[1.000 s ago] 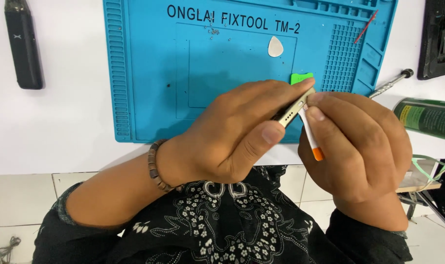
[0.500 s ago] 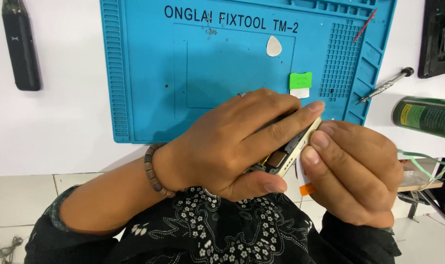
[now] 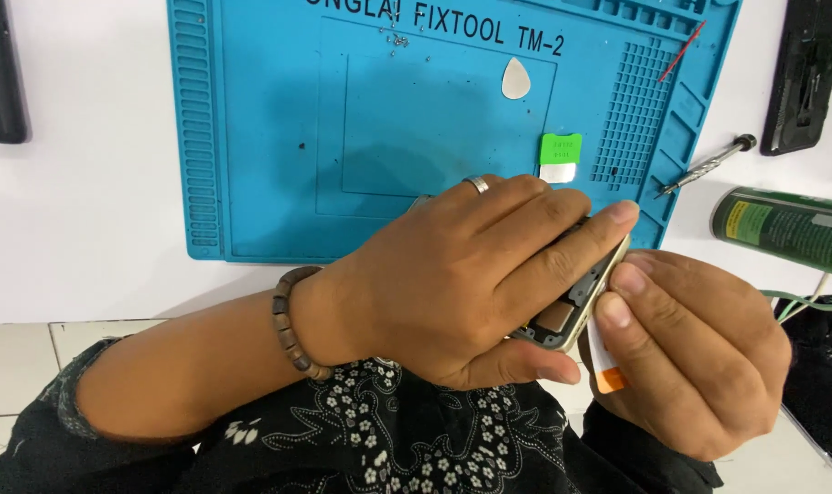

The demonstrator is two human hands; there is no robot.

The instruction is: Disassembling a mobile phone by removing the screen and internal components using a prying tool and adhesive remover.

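My left hand point(image 3: 471, 274) is wrapped around an opened phone point(image 3: 576, 306) with a pale gold frame, held on edge over my lap; its insides face the fingers. My right hand point(image 3: 699, 352) sits right next to it and pinches a small white strip with an orange end point(image 3: 606, 366) against the phone's lower edge. A ring is on my left hand and a brown bead bracelet point(image 3: 292, 325) circles that wrist. Most of the phone is hidden by my left fingers.
A blue repair mat point(image 3: 279, 137) lies on the white table, with a white pick point(image 3: 515, 79), a green and white tag point(image 3: 559, 155) and tiny screws on it. A screwdriver point(image 3: 708, 166), a green can point(image 3: 786, 229) and dark phone parts point(image 3: 807, 73) lie at right.
Both hands have sunk lower and closer to my body with the phone. The phone has turned more on edge, and the white and orange strip now sits at its lower edge.
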